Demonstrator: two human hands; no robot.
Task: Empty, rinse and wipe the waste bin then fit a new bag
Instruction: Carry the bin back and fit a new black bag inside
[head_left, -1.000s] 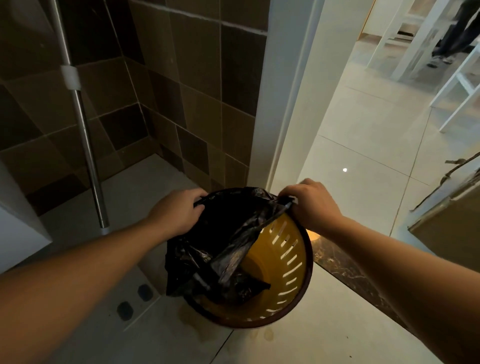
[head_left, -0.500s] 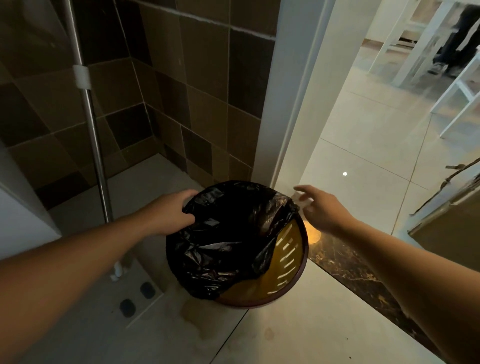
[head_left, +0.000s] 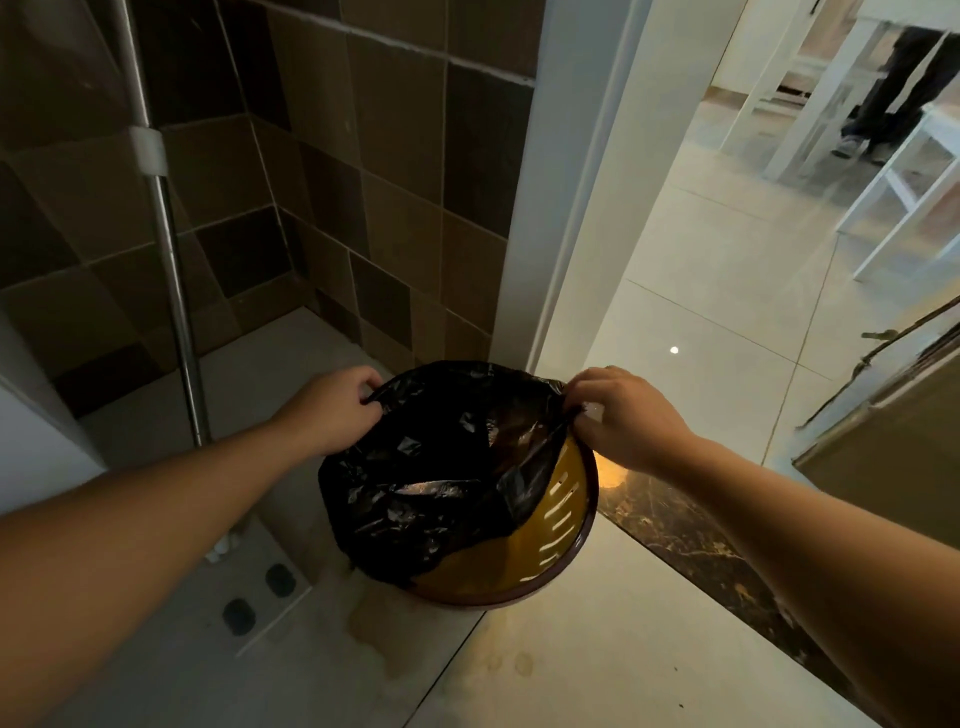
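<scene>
We judge this to be the last step, fitting the new bag. The waste bin (head_left: 550, 540) stands on the floor at lower centre of the frame, its yellow slotted inside bare of rubbish. Our left hand (head_left: 332, 410) pinches the black bag (head_left: 441, 467) at the bin's left rim; our right hand (head_left: 623, 415) pinches its edge at the right. The bag covers the far and left rim, but the near right side is uncovered. Left to do: stretch it round and push it down.
</scene>
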